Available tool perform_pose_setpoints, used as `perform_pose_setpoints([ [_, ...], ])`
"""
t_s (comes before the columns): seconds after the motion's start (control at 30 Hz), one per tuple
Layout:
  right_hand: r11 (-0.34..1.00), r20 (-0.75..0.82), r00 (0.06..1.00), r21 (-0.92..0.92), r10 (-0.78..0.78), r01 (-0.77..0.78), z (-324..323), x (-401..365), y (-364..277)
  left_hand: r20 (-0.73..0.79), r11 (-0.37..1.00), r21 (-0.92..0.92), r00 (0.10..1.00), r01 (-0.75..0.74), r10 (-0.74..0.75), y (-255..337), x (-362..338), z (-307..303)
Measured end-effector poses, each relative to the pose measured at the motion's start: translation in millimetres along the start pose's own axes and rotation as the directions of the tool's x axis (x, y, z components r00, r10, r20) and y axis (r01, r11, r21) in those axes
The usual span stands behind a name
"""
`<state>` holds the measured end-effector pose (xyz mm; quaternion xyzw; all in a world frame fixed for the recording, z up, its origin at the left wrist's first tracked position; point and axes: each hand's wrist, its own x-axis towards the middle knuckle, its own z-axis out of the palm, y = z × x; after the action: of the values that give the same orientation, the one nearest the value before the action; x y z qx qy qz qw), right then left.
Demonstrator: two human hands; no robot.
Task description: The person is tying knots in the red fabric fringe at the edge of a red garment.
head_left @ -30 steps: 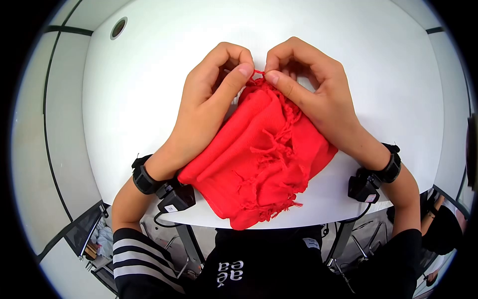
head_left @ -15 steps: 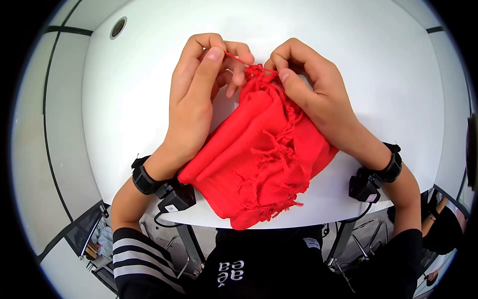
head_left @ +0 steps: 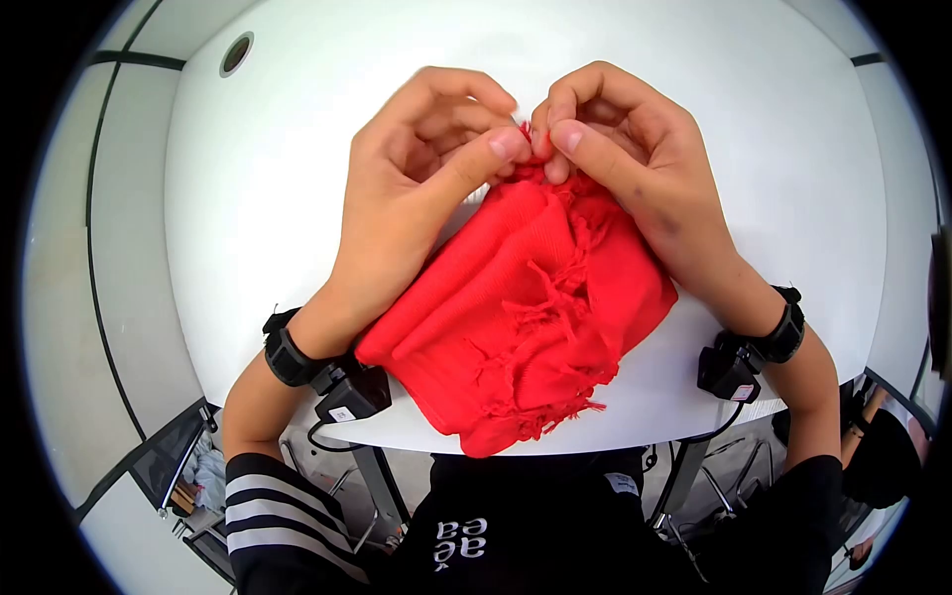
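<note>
Fingers (head_left: 458, 171) of left hand (head_left: 397, 198): curled, index lifted off thumb, lower tips at the red fringe (head_left: 533, 173); grip there hidden, can't tell if pinching. Right hand (head_left: 666, 193): thumb bent in toward curled fingers, tips at the same fringe; exact contact blocked, can't confirm a pinch. Hands close together, tips near each other at the far end of the red cloth (head_left: 476, 283).

Cloth is bunched on the white table (head_left: 783, 198), between the forearms, near edge by the person's body. Probably laid this way so the fringed end sits within reach of both hands and the table bears the bulk, leaving fingertips for thin strands. More tassels run down its right side. Black wrist devices (head_left: 352, 395) (head_left: 729, 373) sit by the wrists, out of the fingers' way.
</note>
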<state>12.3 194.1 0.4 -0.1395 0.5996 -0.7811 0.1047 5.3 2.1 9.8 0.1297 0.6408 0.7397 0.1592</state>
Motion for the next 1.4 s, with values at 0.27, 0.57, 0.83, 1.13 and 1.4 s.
perform_pose_setpoints([
  [0.27,0.999,-0.051,0.998,-0.005,0.049,-0.049,-0.6,0.2,-3.2,-0.029,0.994,-0.032,0.994,-0.104,0.103,-4.8,1.6,-0.8],
  [0.57,0.950,-0.001,0.991,0.285,0.132,-0.126,-5.9,5.1,4.0,-0.074,0.998,0.031,0.996,-0.047,0.049,-3.0,0.8,-3.7],
  [0.83,0.963,-0.012,0.992,0.239,0.128,-0.122,-4.8,5.2,4.5,-0.057,0.998,-0.028,0.997,-0.059,0.058,-2.2,0.5,-0.8],
  [1.13,0.951,-0.002,0.990,0.280,0.138,-0.132,-5.0,5.8,6.0,-0.012,0.996,0.070,0.998,-0.055,0.056,-5.4,2.7,-3.9],
  [1.4,0.956,0.004,0.992,0.267,0.127,-0.124,-5.7,6.2,6.6,-0.015,0.999,0.031,1.000,-0.013,0.013,-6.9,3.3,-1.1],
])
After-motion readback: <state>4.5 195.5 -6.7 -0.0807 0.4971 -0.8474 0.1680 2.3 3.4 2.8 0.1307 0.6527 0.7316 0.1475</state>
